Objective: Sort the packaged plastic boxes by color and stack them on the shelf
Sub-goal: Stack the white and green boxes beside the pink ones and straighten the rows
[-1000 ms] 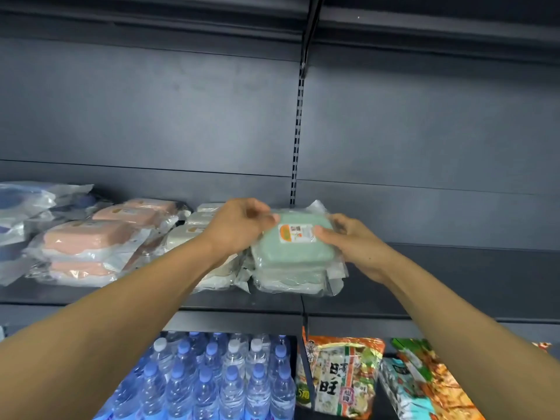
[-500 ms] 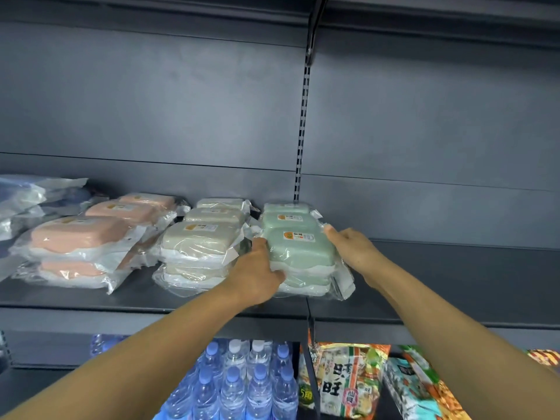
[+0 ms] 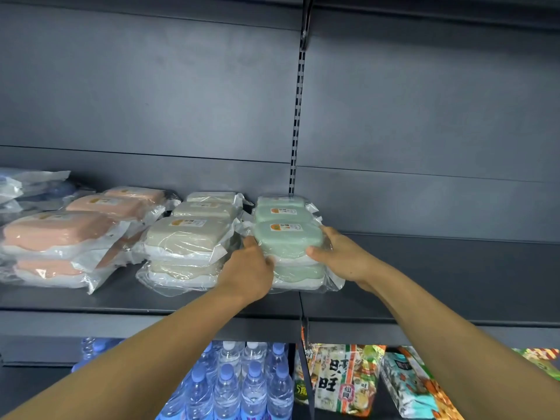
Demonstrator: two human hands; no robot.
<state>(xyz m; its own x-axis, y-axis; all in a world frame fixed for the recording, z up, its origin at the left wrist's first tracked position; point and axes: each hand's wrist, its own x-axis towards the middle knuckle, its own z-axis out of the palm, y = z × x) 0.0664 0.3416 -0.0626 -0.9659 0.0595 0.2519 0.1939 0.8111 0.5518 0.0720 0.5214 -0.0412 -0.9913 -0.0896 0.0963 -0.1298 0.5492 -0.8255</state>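
Gripping the top green box from both sides: left hand is curling around its left front corner, right hand is wrapping its right edge, thumb lying on the front. Box is sitting on a second green box, front of the green row on the shelf. Beige boxes are sitting just left, touching wrap to wrap; pink boxes further left; clear bluish packs at the far left edge. Water bottles and snack bags are sitting on the level below.
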